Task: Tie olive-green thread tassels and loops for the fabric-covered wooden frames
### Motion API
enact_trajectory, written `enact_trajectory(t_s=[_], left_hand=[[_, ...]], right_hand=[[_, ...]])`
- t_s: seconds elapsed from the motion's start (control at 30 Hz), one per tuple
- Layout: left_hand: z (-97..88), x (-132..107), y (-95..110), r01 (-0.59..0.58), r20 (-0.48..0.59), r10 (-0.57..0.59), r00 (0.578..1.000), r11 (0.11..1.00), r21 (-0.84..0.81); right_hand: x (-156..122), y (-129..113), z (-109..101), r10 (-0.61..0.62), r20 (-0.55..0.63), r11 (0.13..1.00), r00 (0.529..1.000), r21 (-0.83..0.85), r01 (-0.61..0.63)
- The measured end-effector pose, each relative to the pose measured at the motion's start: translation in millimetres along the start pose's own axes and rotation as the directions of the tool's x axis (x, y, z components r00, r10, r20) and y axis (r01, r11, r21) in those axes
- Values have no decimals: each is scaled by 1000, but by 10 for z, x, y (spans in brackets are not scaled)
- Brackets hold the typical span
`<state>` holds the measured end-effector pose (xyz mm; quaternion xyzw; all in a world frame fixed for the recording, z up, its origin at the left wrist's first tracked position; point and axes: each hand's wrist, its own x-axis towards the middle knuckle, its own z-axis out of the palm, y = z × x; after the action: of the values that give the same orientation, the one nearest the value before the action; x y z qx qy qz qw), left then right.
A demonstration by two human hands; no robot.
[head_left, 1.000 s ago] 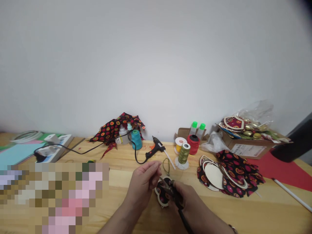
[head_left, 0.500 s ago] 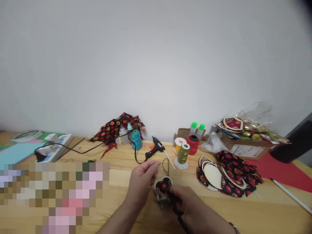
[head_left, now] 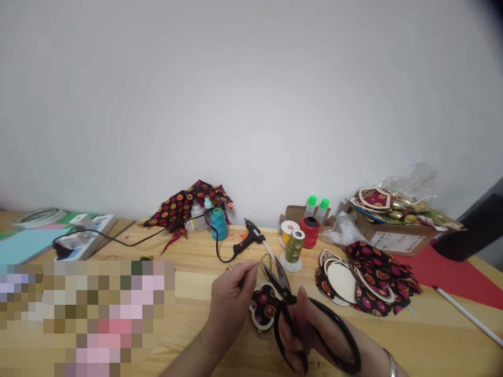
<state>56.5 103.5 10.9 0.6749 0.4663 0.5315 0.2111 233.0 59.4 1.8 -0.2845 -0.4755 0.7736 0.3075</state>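
My left hand (head_left: 231,298) pinches the top of a small gourd-shaped piece (head_left: 264,309) covered in black fabric with red dots, which lies on the wooden table (head_left: 196,272). A gold cord loop (head_left: 267,262) rises from that piece by my fingertips. My right hand (head_left: 310,330) grips large black scissors (head_left: 298,319) by the handles. Their blades are slightly apart and point up toward the cord loop, over the piece.
Behind stand a black glue gun (head_left: 249,238), a teal spool (head_left: 219,224), gold (head_left: 294,246), red (head_left: 310,231) and yellow spools. Fabric-covered cutouts (head_left: 361,283) lie at right before a cardboard box (head_left: 396,230). Red paper (head_left: 451,272), a power strip (head_left: 78,241) and patterned cloth (head_left: 181,207) also sit on the table.
My right hand has drawn back and lifted the scissors into full view, blades now raised toward the cord loop. My left hand stays pinching at the piece.
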Motion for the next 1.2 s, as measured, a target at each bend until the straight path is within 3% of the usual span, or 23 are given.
enact_trajectory(t_s=[0.23,0.57,0.8,1.2], left_hand=[[-12,-27,-41,-200,-7,204,979,964,173],[-5,-26,-99,-325,-5,346,938,888,326],[-4,-16,-106,-283,-16,302,953,909,306],[-31,17,21,-69,-54,77,996,989,129]], right_hand=[[66,94,8,80,104,955,991,276,-106],[60,76,30,55,133,912,990,398,-104],[47,50,-33,54,126,924,991,371,-98],[77,89,-124,24,113,974,993,223,-49]])
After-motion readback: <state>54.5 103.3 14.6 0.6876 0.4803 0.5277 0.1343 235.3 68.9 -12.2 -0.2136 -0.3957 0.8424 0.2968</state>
